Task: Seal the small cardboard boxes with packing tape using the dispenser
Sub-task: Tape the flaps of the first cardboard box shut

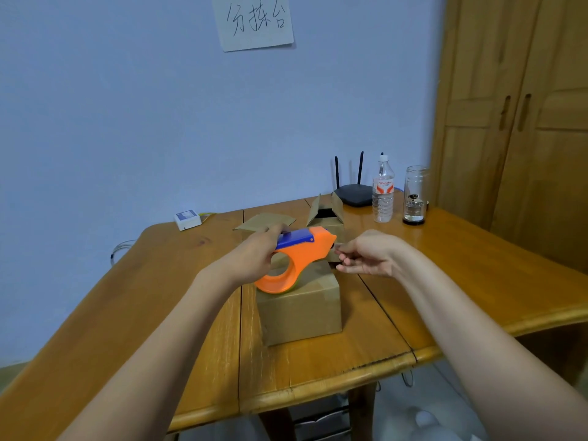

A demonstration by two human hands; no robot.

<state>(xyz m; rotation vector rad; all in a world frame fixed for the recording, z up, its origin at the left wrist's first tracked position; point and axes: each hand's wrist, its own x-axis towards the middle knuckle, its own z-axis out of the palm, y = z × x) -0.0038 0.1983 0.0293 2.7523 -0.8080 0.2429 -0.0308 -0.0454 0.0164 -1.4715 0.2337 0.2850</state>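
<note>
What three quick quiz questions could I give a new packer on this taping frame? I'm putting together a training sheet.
1. True or false: the left hand holds the orange tape dispenser.
2. What is the right hand doing? A) lifting the water bottle B) pinching at the dispenser's front end C) resting flat on the table
3. Fill in: the dispenser is over the closed ____ nearest the person.

Key
1. True.
2. B; whether tape is between the fingers is too small to tell.
3. Cardboard box; a second box with raised flaps stands behind it.
</note>
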